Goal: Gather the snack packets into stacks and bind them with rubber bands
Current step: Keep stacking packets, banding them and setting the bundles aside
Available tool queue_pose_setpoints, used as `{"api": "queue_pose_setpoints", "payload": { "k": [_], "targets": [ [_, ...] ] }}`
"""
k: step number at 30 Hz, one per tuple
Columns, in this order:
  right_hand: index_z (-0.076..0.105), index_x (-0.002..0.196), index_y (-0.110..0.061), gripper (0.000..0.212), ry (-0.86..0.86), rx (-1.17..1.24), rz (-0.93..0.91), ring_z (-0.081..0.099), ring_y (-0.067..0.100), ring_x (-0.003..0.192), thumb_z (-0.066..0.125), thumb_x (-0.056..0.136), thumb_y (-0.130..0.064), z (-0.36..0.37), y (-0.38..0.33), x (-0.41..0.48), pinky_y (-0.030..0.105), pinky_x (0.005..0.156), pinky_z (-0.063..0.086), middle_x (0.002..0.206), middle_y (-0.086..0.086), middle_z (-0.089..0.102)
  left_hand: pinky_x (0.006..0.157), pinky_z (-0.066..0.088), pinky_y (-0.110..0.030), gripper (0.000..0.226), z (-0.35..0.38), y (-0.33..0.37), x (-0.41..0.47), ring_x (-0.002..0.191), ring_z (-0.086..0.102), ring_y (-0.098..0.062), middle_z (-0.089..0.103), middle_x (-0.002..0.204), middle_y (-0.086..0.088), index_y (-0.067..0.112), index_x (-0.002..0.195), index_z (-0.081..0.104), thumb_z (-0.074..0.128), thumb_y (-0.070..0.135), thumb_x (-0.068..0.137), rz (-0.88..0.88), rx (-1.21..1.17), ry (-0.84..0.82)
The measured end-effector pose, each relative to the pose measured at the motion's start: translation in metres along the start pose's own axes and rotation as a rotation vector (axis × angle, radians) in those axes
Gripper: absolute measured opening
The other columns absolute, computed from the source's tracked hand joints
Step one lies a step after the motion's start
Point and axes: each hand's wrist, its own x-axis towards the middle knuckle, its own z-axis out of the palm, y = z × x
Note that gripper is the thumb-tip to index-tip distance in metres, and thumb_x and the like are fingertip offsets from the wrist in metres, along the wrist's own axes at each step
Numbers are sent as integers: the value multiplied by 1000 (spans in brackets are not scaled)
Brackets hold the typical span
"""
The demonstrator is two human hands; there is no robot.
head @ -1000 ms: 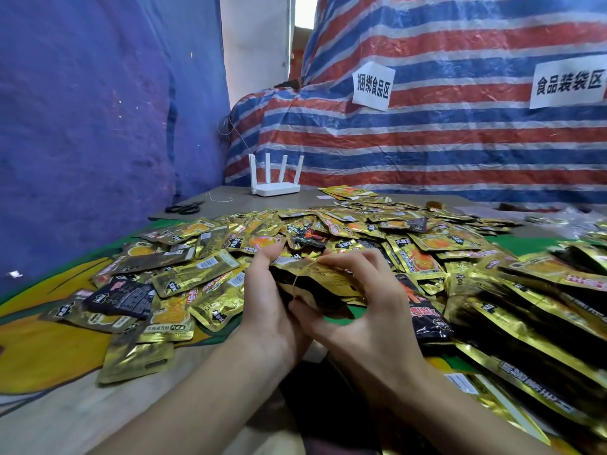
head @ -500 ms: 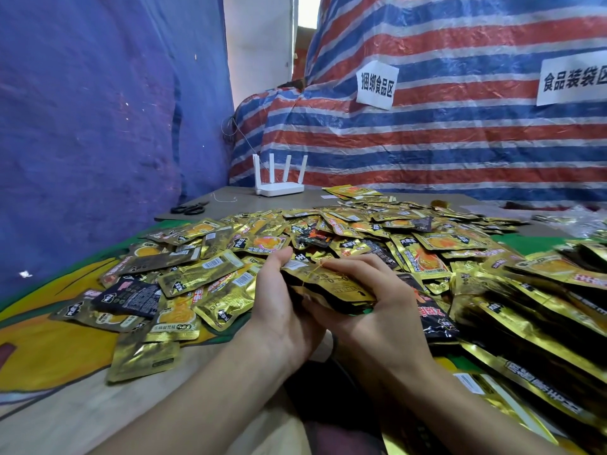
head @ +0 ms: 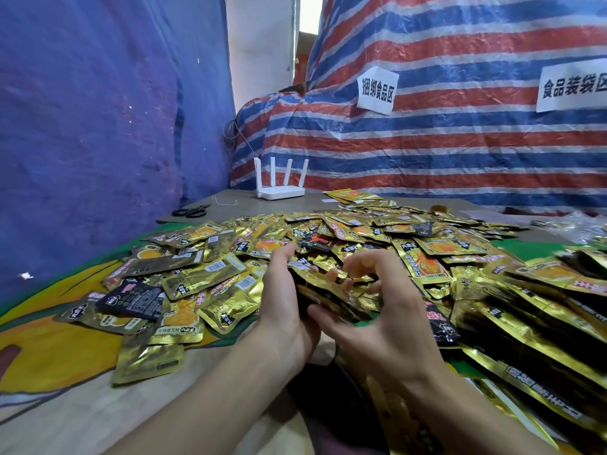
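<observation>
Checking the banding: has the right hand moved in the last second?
Yes. The right hand has raised its fingers off the stack in the left hand, up toward the router.

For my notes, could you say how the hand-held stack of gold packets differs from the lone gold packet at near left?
The stack of gold foil packets holds several; the lone gold foil packet is one. The left hand grips the stack; the lone packet lies flat, untouched. Both are shiny foil.
</observation>
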Motion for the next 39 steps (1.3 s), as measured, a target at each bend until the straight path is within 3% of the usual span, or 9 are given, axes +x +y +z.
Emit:
{"api": "queue_pose_setpoints", "payload": {
  "k": [4,8,11,15,20,26,30,34,39],
  "targets": [
    [59,123,-32,54,-242,66,106,60,1,112,78,72,-36,-4,1,-2,17,85,50,115,-19,64,96,53,-59,45,1,-10,2,100,67,-34,67,108,-13,28,119,56,78,35,81,349,183,51],
    [54,118,-32,55,-305,209,236,56,3,120,78,68,-33,-6,2,-2,37,97,54,121,-13,61,67,53,-23,47,-1,-18,-3,73,56,-9,54,78,6,25,123,51,75,12,86,772,517,-229],
    [49,120,-30,70,-294,237,313,59,7,116,78,57,-38,-9,8,0,34,94,56,125,-2,57,63,52,-19,47,2,-22,-8,73,60,-5,55,81,2,24,125,50,70,20,83,761,524,-375],
    [45,129,-31,80,-359,339,353,62,1,110,80,57,-28,-18,14,5,18,80,55,126,-4,57,79,59,-36,42,1,-23,-6,91,66,-15,61,101,-5,30,124,53,67,32,85,668,599,-427],
    [61,122,-23,61,-401,316,325,71,13,94,83,67,-8,-31,13,10,26,71,57,103,-3,74,71,55,-17,47,0,-24,-5,91,70,0,69,94,22,36,128,51,66,33,83,642,679,-454],
    [45,125,-29,84,-404,62,464,71,13,78,92,57,-41,-77,-3,22,38,65,60,98,5,71,69,50,-7,66,0,-31,-8,90,69,6,75,98,17,17,138,44,75,29,81,565,707,-512],
    [49,108,-30,67,-330,-315,425,63,2,60,92,61,-49,-141,-11,54,20,46,47,84,-6,63,83,48,-11,69,-4,-32,-5,107,60,11,55,128,18,44,129,46,65,63,66,571,909,-477],
    [59,112,-24,64,-252,-670,532,62,11,85,88,63,-54,-202,1,77,33,67,53,104,-2,63,93,42,-15,55,-5,-34,-9,114,54,9,53,127,21,49,123,53,63,65,72,602,1148,-494],
    [66,127,-12,65,-325,-915,683,60,26,102,85,75,-47,-229,31,70,35,87,49,127,13,66,88,32,3,55,-1,-37,-18,116,46,12,48,122,24,40,133,53,62,52,80,627,1297,-535]
  ]
}}
